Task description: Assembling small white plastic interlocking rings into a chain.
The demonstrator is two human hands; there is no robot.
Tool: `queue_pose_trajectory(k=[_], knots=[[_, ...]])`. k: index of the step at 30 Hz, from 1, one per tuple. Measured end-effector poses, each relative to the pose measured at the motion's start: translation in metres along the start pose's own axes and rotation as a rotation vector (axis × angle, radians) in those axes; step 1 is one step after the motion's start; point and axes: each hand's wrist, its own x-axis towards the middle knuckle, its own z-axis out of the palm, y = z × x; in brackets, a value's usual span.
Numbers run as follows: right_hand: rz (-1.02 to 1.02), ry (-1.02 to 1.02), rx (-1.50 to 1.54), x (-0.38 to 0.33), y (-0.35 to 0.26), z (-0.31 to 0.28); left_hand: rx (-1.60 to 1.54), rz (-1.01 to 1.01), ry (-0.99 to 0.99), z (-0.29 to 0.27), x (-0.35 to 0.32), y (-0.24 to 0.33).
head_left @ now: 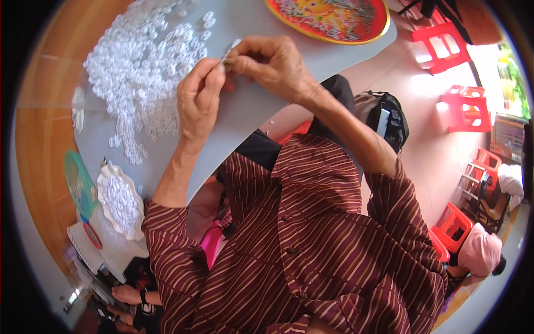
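Above the grey table (239, 111), my left hand (199, 97) and my right hand (272, 64) meet fingertip to fingertip. Thumb and forefinger are pinched together on each. Whatever lies between the tips is tiny and mostly covered by the fingers. A whitish bit shows just above the right fingers, too small to name. To the left of my hands spreads a large heap of small white ring-shaped plastic pieces (136, 61). At the far right of the table a round red tray with a yellow rim (382, 25) holds many small silvery metal pieces (356, 25).
A white scalloped dish (138, 220) of white pieces stands at the left, beside a green basket-like thing (80, 183). Red stools (442, 47) and a black backpack (392, 122) are on the floor at right. Other people sit nearby; one person's hand (127, 294) shows lower left.
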Motion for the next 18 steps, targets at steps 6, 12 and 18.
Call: queue_pose_trajectory(k=[6, 12, 18], knots=[[-0.140, 0.085, -0.185, 0.002, -0.014, -0.003, 0.061, -0.116, -0.091, -0.005, 0.002, 0.002], [-0.492, 0.089, -0.629, 0.022, -0.030, -0.042, -0.122, -0.097, 0.013, 0.004, -0.002, -0.002], [-0.333, 0.033, -0.925, 0.052, -0.027, -0.144, -0.101, -0.178, -0.032, -0.005, 0.002, -0.004]])
